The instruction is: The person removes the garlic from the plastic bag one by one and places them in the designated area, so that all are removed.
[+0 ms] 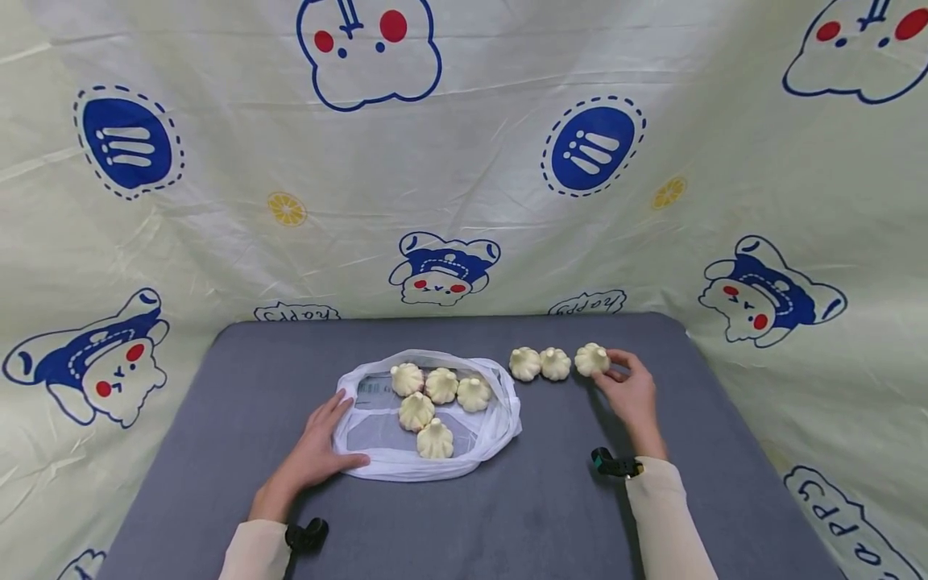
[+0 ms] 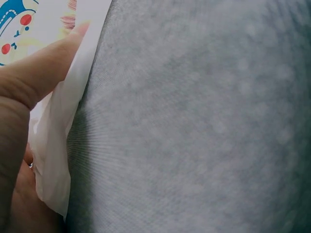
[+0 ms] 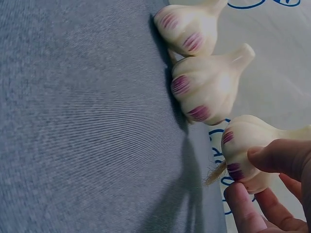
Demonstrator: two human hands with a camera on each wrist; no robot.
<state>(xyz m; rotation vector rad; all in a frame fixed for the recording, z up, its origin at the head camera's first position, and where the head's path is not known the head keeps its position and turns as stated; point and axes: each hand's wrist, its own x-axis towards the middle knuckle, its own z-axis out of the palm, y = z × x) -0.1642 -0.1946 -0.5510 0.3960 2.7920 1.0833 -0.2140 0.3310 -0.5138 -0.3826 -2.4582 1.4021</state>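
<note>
My right hand [image 1: 629,395] pinches a garlic bulb [image 1: 591,359] between thumb and fingers at the right end of a short row. The right wrist view shows this bulb held off the grey cloth, with purple streaks and a tuft of dry roots [image 3: 216,173]. To its left, two more garlic bulbs [image 1: 525,364] sit side by side on the table. A white plastic bag [image 1: 500,431] lies with its mouth spread wide and rim rolled down, several bulbs [image 1: 441,386] inside. Against the bag's left end rests my left hand [image 1: 316,448], fingers and thumb spread along the rim.
The table [image 1: 551,515] is covered with grey cloth. Behind it and down both sides hangs a pale printed sheet [image 1: 500,177] with bears and blue badges. A black wrist camera [image 1: 308,535] is strapped at the left wrist, another [image 1: 615,463] at the right.
</note>
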